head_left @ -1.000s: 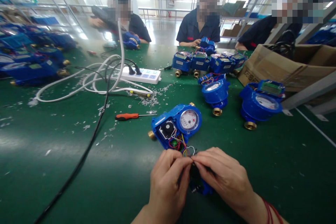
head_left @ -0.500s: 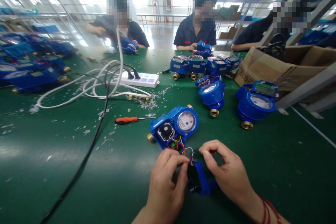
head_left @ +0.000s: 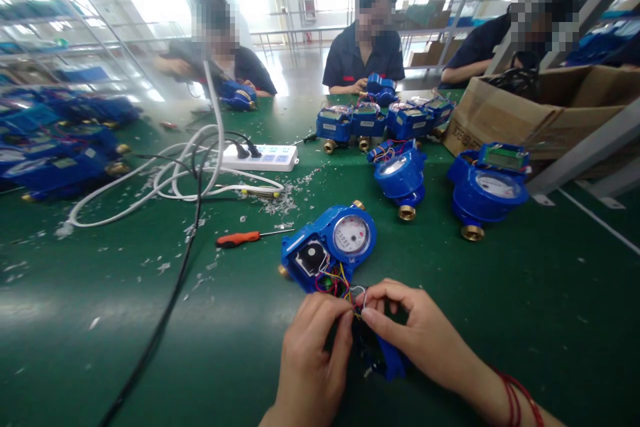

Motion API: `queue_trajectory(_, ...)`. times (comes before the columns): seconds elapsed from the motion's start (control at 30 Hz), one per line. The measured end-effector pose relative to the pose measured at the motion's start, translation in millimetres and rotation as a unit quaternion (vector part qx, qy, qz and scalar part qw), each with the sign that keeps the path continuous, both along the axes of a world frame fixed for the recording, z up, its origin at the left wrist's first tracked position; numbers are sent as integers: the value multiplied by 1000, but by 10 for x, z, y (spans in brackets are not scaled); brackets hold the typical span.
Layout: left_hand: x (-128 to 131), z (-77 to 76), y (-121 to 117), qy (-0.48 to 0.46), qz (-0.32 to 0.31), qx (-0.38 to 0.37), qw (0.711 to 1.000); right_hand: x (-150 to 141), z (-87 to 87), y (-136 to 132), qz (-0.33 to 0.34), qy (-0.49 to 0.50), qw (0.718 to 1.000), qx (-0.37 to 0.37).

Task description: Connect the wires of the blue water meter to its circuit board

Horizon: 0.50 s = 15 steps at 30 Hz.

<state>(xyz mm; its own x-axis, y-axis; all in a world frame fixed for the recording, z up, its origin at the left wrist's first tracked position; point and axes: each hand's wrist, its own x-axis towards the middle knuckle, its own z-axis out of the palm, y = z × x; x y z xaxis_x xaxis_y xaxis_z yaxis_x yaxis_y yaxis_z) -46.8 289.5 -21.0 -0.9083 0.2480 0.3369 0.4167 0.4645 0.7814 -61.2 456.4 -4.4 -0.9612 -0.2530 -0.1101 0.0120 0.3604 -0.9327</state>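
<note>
In front of me a blue water meter (head_left: 327,240) lies with its side compartment uncovered and its round dial facing up. Thin coloured wires (head_left: 343,281) run from that compartment toward my fingers. My left hand (head_left: 315,347) pinches the wires near their lower end. My right hand (head_left: 415,327), with red cords at the wrist, has thumb and forefinger closed on the same bundle, close to the left fingertips. Beneath the hands lies a blue plastic cover (head_left: 393,357), partly hidden by my right hand. Exactly where each finger grips is too small to make out.
A screwdriver (head_left: 240,239) lies left of the meter. Behind it are a power strip (head_left: 270,157), looped white cable (head_left: 165,177) and plastic scraps. More meters (head_left: 400,177) stand at right near a cardboard box (head_left: 500,120). Several people sit across the green table (head_left: 125,307).
My right hand has moved left and down, and its fingertips now meet the wires beside my left hand. The left hand keeps its pinch. The whole view has shifted slightly.
</note>
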Motion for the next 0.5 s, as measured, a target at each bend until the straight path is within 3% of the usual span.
queue_trajectory(0.17,1,-9,-20,-5,-7,-4,1000,-9,-26,-38,-18,-47,998,-33)
queue_trajectory(0.5,12,26,18,-14,10,-3,1000,42,-16,-66,-39,-27,998,-37)
